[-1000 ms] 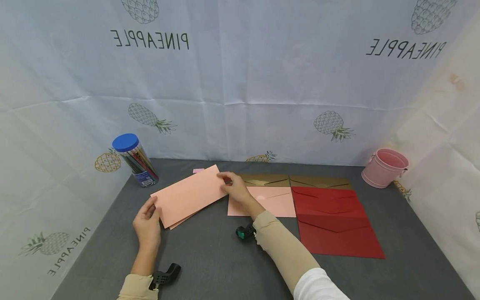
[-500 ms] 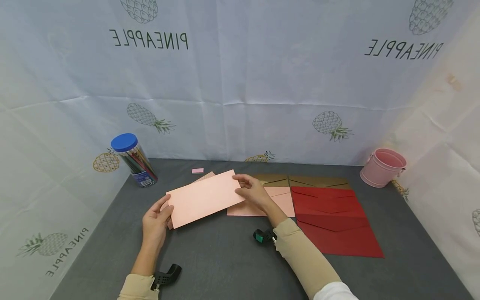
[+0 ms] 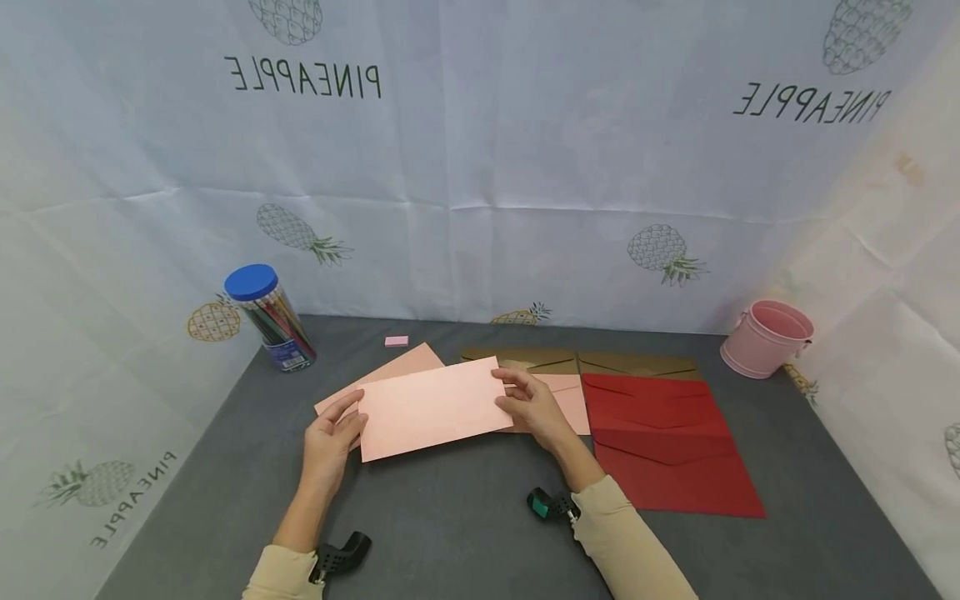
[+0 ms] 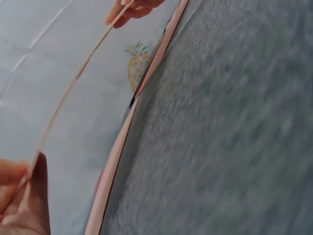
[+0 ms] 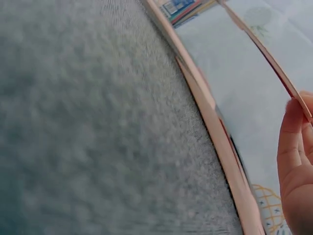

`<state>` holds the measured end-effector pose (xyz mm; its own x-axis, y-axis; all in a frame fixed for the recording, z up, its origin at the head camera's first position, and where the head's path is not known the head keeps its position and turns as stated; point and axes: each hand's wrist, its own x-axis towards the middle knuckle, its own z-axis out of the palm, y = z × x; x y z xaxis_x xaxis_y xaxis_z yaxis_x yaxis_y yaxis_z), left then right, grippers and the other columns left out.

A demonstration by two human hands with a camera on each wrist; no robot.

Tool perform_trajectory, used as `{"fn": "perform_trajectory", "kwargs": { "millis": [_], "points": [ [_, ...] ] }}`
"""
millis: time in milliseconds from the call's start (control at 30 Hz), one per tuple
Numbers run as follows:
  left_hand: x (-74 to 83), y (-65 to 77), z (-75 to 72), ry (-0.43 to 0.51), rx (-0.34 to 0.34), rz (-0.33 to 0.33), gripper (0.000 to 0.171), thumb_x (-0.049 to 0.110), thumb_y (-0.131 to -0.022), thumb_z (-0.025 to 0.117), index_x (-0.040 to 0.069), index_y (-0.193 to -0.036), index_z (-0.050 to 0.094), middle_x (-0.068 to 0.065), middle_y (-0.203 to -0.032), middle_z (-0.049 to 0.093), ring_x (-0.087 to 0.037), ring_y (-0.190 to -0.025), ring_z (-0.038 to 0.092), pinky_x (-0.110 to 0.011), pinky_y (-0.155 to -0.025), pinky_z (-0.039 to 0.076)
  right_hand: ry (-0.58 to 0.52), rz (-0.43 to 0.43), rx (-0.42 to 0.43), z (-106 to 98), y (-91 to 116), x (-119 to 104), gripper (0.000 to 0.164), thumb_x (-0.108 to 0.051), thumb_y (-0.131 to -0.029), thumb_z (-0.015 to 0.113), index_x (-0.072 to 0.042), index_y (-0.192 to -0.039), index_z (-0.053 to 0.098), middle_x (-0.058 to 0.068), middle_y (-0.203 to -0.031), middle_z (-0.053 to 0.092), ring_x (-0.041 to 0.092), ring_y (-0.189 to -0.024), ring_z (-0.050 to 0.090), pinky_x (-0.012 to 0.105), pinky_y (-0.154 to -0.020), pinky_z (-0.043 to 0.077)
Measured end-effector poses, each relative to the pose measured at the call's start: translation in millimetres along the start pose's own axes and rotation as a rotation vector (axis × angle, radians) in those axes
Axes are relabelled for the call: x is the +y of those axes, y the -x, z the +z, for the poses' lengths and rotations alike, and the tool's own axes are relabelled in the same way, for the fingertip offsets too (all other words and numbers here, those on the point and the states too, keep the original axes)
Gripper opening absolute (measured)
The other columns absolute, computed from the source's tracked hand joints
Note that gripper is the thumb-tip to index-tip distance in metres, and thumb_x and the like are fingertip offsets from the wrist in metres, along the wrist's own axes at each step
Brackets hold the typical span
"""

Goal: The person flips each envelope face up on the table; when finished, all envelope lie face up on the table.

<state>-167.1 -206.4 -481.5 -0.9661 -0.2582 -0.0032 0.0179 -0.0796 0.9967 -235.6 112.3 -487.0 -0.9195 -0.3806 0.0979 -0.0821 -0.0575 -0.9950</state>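
Note:
A pale pink envelope (image 3: 431,412), its plain side up, is held between my two hands. My left hand (image 3: 327,442) pinches its left edge between thumb and fingers, and my right hand (image 3: 542,408) pinches the right edge. Both wrist views show the envelope edge-on and raised off the table, bowing slightly in the left one. Behind it at the left lies another pink envelope (image 3: 401,364), partly covered in the head view. A pink envelope with its flap up (image 3: 567,400) lies to the right, partly hidden by the held one and my right hand.
Red envelopes (image 3: 675,467) overlap at the right of the grey table (image 3: 450,533), with gold envelopes (image 3: 637,363) behind. A small pink block (image 3: 396,342) lies at the back. A blue-lidded jar of pencils (image 3: 273,321) stands back left, a pink bucket (image 3: 767,337) back right.
Both hands have moved right with the top pink envelope, sliding it off the other one and over toward the flap-up pink envelope. The lower pink envelope is left behind, more of it showing.

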Motion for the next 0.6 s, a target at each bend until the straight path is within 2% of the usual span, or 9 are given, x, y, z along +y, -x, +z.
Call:
{"fn": "perform_trajectory", "kwargs": {
  "millis": [100, 233, 300, 400, 467, 533, 600],
  "points": [
    [-1.4, 1.2, 5.8, -0.066, 0.011, 0.008, 0.042, 0.002, -0.09, 0.061, -0.001, -0.131, 0.053, 0.014, -0.114, 0.059, 0.005, -0.096, 0.058, -0.013, -0.071, 0.053, -0.038, -0.012, 0.016, -1, 6, -6, 0.051, -0.004, -0.087, 0.065, 0.001, -0.135, 0.048, 0.014, -0.134, 0.047, 0.007, -0.099, 0.059, 0.02, -0.078, 0.054],
    [-1.8, 1.2, 13.7, -0.108, -0.014, 0.059, 0.041, -0.001, -0.09, 0.059, -0.004, -0.13, 0.052, -0.003, -0.13, 0.054, 0.004, -0.106, 0.054, -0.01, -0.081, 0.049, -0.082, -0.054, 0.04, -2, 11, -19, 0.051, -0.001, -0.087, 0.065, 0.002, -0.135, 0.048, 0.01, -0.132, 0.049, 0.007, -0.098, 0.061, 0.02, -0.08, 0.054],
    [0.3, 1.7, 17.6, -0.117, -0.027, 0.095, 0.04, -0.002, -0.091, 0.057, -0.006, -0.13, 0.052, -0.01, -0.136, 0.051, -0.003, -0.116, 0.053, -0.008, -0.086, 0.046, -0.099, -0.081, 0.05, -2, 12, -26, 0.051, 0.002, -0.086, 0.064, 0.005, -0.134, 0.046, 0.005, -0.131, 0.051, 0.007, -0.099, 0.06, 0.019, -0.082, 0.053],
    [7.7, 4.7, 25.0, -0.192, -0.012, 0.202, 0.04, -0.004, -0.09, 0.057, -0.006, -0.129, 0.052, -0.018, -0.143, 0.044, -0.02, -0.13, 0.047, -0.022, -0.101, 0.043, -0.119, -0.112, 0.082, -1, 14, -38, 0.051, 0.006, -0.086, 0.062, 0.008, -0.134, 0.044, -0.001, -0.126, 0.054, 0.007, -0.098, 0.06, 0.018, -0.08, 0.053],
    [16.1, 9.1, 32.6, -0.287, 0.034, 0.278, 0.04, -0.003, -0.09, 0.056, -0.003, -0.13, 0.053, -0.016, -0.148, 0.038, -0.033, -0.135, 0.038, -0.036, -0.106, 0.04, -0.115, -0.132, 0.108, 0, 14, -45, 0.051, 0.007, -0.086, 0.062, 0.008, -0.134, 0.044, -0.005, -0.124, 0.056, 0.008, -0.097, 0.06, 0.017, -0.078, 0.053],
    [26.5, 14.5, 42.9, -0.38, 0.087, 0.371, 0.041, -0.002, -0.089, 0.057, -0.001, -0.13, 0.053, -0.017, -0.15, 0.034, -0.036, -0.137, 0.035, -0.052, -0.107, 0.034, -0.099, -0.155, 0.13, 2, 16, -51, 0.051, 0.006, -0.086, 0.062, 0.008, -0.134, 0.045, -0.005, -0.123, 0.056, 0.008, -0.097, 0.06, 0.018, -0.078, 0.053],
    [38.0, 20.9, 55.5, -0.424, 0.098, 0.44, 0.043, -0.001, -0.089, 0.057, 0.001, -0.132, 0.052, -0.016, -0.152, 0.031, -0.036, -0.139, 0.031, -0.057, -0.107, 0.032, -0.07, -0.181, 0.147, 5, 18, -57, 0.05, 0.005, -0.087, 0.062, 0.007, -0.134, 0.046, -0.004, -0.123, 0.056, 0.009, -0.097, 0.06, 0.018, -0.079, 0.053]
  ]
}}
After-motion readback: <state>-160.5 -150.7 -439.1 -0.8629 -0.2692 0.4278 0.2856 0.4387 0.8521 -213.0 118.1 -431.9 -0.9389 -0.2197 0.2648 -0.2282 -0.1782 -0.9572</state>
